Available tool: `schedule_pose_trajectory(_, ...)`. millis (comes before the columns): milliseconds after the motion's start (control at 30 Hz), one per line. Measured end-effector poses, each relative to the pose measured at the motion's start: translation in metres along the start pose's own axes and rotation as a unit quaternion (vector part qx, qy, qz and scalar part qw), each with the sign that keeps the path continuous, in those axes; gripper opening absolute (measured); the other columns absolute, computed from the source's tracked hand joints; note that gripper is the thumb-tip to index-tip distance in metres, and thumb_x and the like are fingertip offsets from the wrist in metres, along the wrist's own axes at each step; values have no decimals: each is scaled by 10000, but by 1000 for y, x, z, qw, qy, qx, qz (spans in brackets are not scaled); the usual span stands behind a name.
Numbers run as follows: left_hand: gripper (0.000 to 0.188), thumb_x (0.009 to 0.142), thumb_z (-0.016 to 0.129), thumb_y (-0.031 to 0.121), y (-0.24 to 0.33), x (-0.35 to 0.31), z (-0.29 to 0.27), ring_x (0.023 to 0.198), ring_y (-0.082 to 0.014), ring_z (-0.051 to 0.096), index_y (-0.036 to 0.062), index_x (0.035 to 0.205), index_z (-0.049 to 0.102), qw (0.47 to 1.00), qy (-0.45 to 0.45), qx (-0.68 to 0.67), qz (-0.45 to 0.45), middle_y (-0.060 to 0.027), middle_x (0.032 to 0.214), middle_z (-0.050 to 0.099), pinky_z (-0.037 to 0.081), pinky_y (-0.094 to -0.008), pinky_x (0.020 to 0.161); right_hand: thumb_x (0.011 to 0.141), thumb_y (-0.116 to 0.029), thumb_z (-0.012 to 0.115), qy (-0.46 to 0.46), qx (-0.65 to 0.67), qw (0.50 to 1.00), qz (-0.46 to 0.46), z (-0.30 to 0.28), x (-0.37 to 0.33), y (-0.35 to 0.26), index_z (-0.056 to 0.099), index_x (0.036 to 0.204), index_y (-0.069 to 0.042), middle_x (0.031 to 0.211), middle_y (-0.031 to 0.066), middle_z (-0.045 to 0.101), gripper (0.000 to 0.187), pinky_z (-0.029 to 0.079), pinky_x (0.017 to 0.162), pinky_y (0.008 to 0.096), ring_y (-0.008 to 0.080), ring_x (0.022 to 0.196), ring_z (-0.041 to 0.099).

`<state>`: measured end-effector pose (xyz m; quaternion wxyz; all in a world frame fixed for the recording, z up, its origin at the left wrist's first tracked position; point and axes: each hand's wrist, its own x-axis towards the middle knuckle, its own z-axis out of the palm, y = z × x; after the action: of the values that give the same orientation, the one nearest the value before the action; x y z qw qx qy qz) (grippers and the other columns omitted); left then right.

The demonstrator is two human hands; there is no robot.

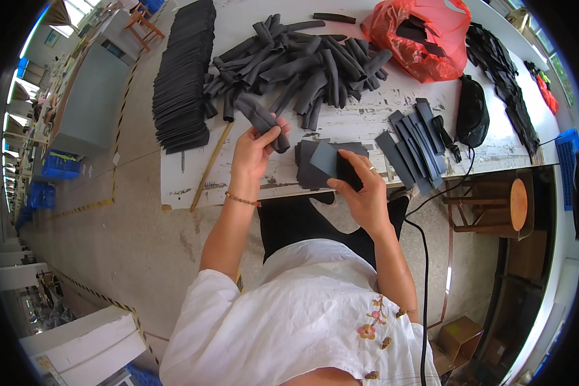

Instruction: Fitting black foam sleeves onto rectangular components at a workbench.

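My left hand (253,152) pinches a dark grey fabric sleeve (257,114) between thumb and fingers, holding it slantwise above the table's near edge. Closed on a thin, flat grey piece (324,159) is my right hand (365,190), its thumb on the near side and fingers on top. Below that piece lies a small stack of dark flat pieces (307,174), partly covered by the hand. Beyond both hands a loose heap of dark fabric sleeves (302,64) spreads over the white table (360,122).
A long row of stacked dark pieces (183,77) lines the table's left side, near a wooden stick (211,167). To the right are flat grey strips (410,145), a black pouch (473,110), and a red plastic bag (424,38). A black cable (426,270) hangs beside a wooden stool (518,204).
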<state>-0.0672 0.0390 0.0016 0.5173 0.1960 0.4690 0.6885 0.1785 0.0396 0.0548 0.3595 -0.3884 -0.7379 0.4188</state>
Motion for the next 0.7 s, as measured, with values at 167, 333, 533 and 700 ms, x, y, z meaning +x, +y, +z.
schedule_pose_trajectory(167,341,959,559,209,6,-5,13,981,-302,660,-53,1178,543,995,11,31,-90,-197,1077,648,567,-372,823,756,-102,773,-17,-1,1000,-10,8,-1,0,588,1225,-29,1163,130,597,510,476,814,347,292,994,572)
schedule_pose_trajectory(333,365,956,467,189,2,-2,9,1012,-354,644,-64,1214,515,981,-131,-87,-109,-214,1121,627,508,-442,960,746,-112,781,-28,-5,999,17,8,-1,0,595,1222,-38,1172,117,595,516,479,798,342,284,988,572)
schedule_pose_trajectory(533,289,912,492,16,1,-2,8,1003,-323,652,-56,1190,526,993,-93,-47,-49,-189,1094,637,526,-416,948,740,-109,785,-5,-14,1000,-6,0,0,6,587,1228,-35,1149,122,603,531,479,811,343,285,953,593)
schedule_pose_trajectory(700,285,867,579,-61,-4,4,-1,957,-301,669,-66,1150,546,996,-33,-66,-44,-160,1061,646,572,-381,847,733,-109,790,6,-9,1000,-17,0,-1,5,599,1218,-37,1134,123,603,526,481,809,339,282,934,591)
